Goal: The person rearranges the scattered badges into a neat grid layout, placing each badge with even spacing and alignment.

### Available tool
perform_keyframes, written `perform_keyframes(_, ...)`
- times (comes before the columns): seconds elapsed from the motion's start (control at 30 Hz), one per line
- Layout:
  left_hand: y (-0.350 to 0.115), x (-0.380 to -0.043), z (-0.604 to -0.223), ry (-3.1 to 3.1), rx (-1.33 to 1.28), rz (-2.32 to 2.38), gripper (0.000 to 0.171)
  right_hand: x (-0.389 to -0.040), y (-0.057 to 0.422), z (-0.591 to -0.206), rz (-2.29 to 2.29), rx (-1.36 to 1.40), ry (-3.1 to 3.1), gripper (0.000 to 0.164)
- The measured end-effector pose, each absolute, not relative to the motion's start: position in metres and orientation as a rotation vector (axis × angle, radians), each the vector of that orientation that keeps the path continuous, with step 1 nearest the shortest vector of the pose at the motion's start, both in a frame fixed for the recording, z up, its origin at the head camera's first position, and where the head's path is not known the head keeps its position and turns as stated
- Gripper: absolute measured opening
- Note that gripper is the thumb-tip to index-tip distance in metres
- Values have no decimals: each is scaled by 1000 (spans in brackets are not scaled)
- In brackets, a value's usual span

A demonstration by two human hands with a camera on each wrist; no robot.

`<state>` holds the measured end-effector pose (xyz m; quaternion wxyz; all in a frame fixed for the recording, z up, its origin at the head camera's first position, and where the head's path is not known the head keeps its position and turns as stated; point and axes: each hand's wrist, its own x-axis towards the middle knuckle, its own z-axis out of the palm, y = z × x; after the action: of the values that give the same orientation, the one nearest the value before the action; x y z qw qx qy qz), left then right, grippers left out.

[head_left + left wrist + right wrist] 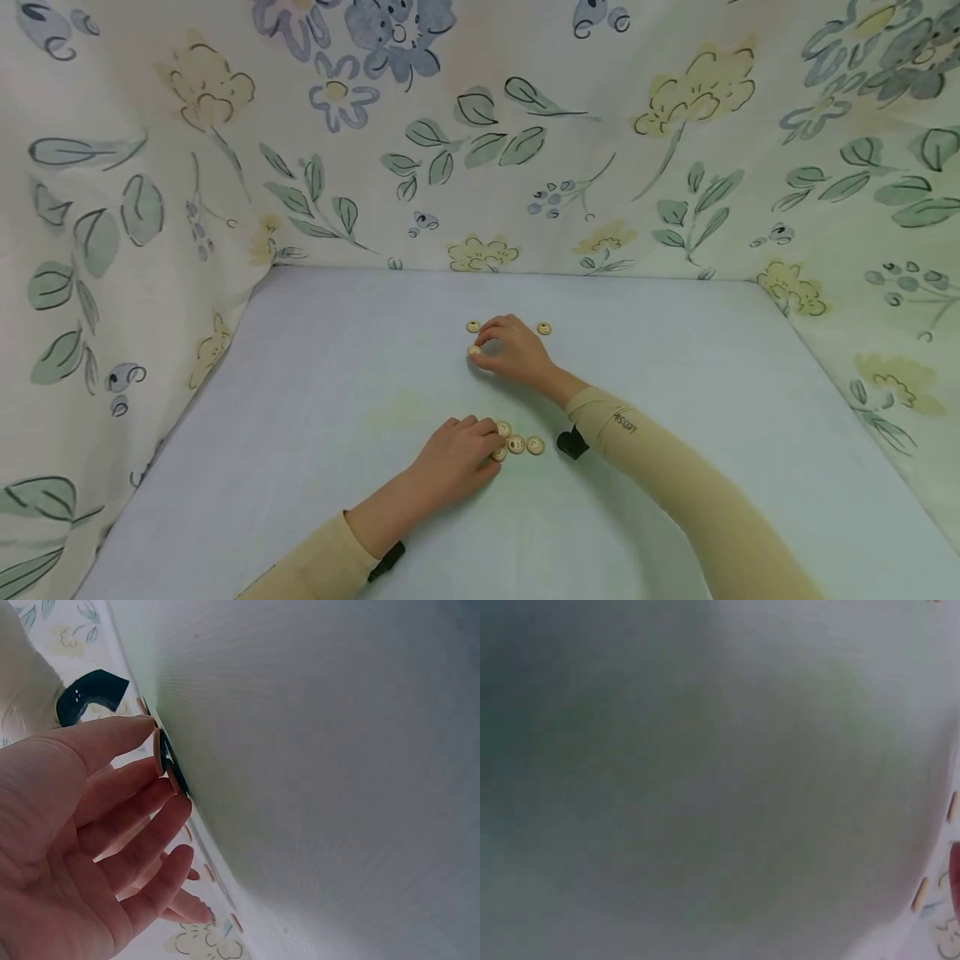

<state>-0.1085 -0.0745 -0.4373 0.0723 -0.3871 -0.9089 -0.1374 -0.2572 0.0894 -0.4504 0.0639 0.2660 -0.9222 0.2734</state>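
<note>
A pale tabletop is spreading out before me. Several small round discs are lying close together near its middle, while farther back one disc and a second disc are sitting apart.

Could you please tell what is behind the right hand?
In the head view, two discs show, one on each side of the right hand, on the white table. The hand covers much of the table between them; whether anything lies there cannot be told.
</note>
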Motion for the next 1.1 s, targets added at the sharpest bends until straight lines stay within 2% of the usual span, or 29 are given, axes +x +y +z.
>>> perform_keyframes(1.1,-74,-107,-435,-2768,-1159,-388,12,-259,78,-454,609,795,-2865,26)
